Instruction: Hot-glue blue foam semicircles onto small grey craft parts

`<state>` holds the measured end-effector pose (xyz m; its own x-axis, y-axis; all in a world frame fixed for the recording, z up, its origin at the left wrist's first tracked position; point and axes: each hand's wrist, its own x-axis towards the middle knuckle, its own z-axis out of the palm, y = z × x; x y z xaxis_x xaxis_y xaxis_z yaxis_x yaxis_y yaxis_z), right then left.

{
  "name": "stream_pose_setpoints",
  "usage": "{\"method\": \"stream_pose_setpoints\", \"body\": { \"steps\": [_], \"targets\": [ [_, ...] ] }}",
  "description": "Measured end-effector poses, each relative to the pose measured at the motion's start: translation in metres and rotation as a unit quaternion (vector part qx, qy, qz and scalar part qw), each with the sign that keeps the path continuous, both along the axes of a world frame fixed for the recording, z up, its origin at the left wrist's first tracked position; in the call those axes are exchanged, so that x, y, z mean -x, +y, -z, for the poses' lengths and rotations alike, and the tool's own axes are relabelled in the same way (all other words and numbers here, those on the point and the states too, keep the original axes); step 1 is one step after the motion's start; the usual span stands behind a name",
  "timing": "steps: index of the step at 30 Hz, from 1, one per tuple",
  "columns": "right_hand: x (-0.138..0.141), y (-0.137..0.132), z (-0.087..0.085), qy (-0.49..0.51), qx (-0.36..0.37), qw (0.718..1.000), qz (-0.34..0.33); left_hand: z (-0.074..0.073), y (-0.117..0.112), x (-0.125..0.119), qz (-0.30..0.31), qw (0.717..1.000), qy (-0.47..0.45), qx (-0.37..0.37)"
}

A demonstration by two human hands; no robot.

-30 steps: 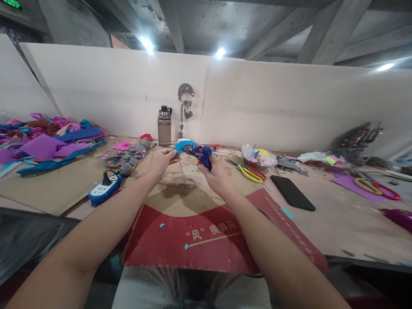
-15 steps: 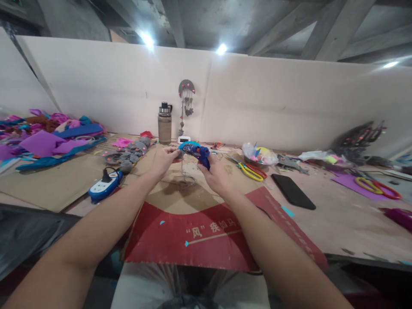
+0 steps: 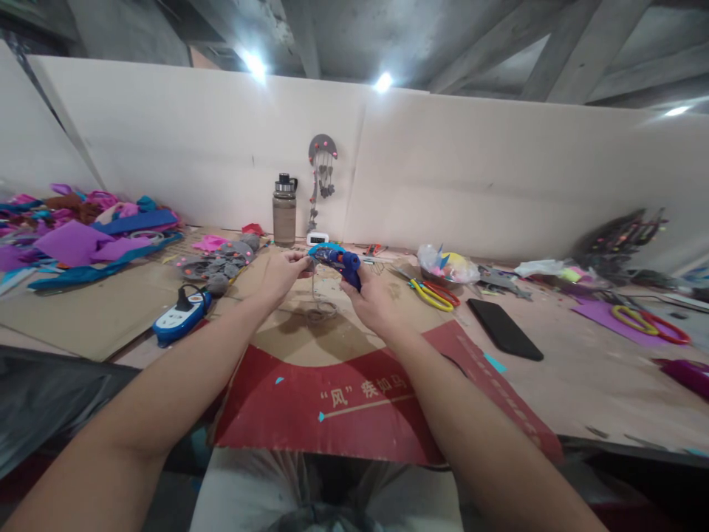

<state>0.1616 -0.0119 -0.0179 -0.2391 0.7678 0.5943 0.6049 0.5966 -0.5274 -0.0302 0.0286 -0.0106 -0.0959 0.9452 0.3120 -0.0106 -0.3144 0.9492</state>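
Observation:
A dark blue hot glue gun (image 3: 350, 267) is gripped in my right hand (image 3: 372, 294), its nozzle pointing left toward my other hand. My left hand (image 3: 291, 273) pinches a bright blue felt piece (image 3: 326, 247) by its left end; the glue gun partly covers that piece. A thin cord (image 3: 314, 290) hangs down below the felt, and its lower part lies coiled on the cardboard (image 3: 282, 341). Whether nozzle and felt touch, I cannot tell.
Right of my hands lie yellow-handled scissors (image 3: 430, 295), a black phone (image 3: 504, 329) and a plastic-wrapped bowl (image 3: 446, 264). To the left are a power strip (image 3: 182, 319), grey felt pieces (image 3: 221, 260) and colourful scraps (image 3: 83, 244). A bottle (image 3: 284, 214) stands at the back.
Both hands, the glue gun and the blue felt stay almost where they were. Only a slight shift of the whole view shows.

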Motion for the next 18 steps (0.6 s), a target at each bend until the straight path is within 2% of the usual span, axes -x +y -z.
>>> {"method": "stream_pose_setpoints", "body": {
  "steps": [10, 18],
  "targets": [
    [0.0000, 0.0036, 0.0044, -0.001, -0.009, 1.000, -0.001, -0.0003, -0.0002, -0.0014, -0.005, 1.000, 0.017, 0.000],
    [-0.0019, 0.0021, 0.0033, 0.002, 0.000, 1.000, 0.000, 0.0017, 0.0042, 0.0037, 0.004, 1.000, -0.002, -0.017]
  ]
}}
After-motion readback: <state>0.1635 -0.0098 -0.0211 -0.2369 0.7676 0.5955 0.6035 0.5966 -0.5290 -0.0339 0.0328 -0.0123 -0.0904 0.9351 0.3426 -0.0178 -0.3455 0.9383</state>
